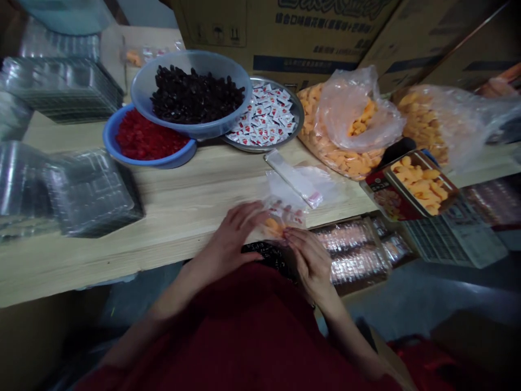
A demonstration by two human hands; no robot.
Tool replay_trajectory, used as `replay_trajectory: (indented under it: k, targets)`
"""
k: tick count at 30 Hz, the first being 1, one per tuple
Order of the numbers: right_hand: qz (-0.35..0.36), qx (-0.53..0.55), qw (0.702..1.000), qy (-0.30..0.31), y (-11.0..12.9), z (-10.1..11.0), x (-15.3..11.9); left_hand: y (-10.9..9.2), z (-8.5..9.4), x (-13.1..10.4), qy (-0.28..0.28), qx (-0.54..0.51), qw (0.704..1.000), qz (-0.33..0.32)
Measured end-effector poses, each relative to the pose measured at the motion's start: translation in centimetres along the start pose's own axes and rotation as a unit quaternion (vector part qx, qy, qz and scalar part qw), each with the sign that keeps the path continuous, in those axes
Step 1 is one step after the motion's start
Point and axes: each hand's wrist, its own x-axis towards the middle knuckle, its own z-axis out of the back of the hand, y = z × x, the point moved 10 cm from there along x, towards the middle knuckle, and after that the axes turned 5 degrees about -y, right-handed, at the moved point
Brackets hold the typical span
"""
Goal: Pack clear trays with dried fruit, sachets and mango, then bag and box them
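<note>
A small clear plastic packet [273,227] with orange pieces at one end and red marks along its far side lies at the table's front edge. The fingers of my right hand [311,260] pinch its near right corner. My left hand [228,239] is beside its left side, thumb and fingers apart, the fingertips close to the packet; motion blur hides whether they touch it. Just beyond are flat clear bags [323,182] with a long whitish strip [293,178] lying over them.
Across the back stand a bowl of dark pieces [195,98], a blue bowl of red pieces [150,138], a metal bowl of white sachets [268,117] and bags of orange pieces [345,130]. Clear trays [89,190] are stacked left. An orange-filled tin [423,184] and a box of packets [354,250] are right.
</note>
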Motion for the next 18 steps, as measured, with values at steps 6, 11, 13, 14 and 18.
replay_trajectory:
  k: [6,11,13,14,18]
  targets:
    - [-0.004,-0.001,0.999,-0.038,1.9,3.6,-0.1,-2.3,-5.6,3.5,0.052,-0.036,0.998,0.003]
    - [-0.114,-0.034,0.957,-0.265,-2.1,13.0,-4.6,-4.3,-6.1,5.8,0.065,0.093,0.985,-0.131]
    - [-0.187,-0.089,0.920,-0.332,-5.7,15.0,-8.5,-5.3,-5.7,6.0,0.038,0.133,0.973,-0.187]
    - [-0.233,-0.108,0.914,-0.313,-8.2,14.4,-10.4,-5.6,-5.5,6.0,0.021,0.137,0.970,-0.198]
    - [-0.392,-0.101,0.904,-0.136,-18.8,6.2,-17.6,-6.1,-5.5,5.4,0.001,0.126,0.976,-0.177]
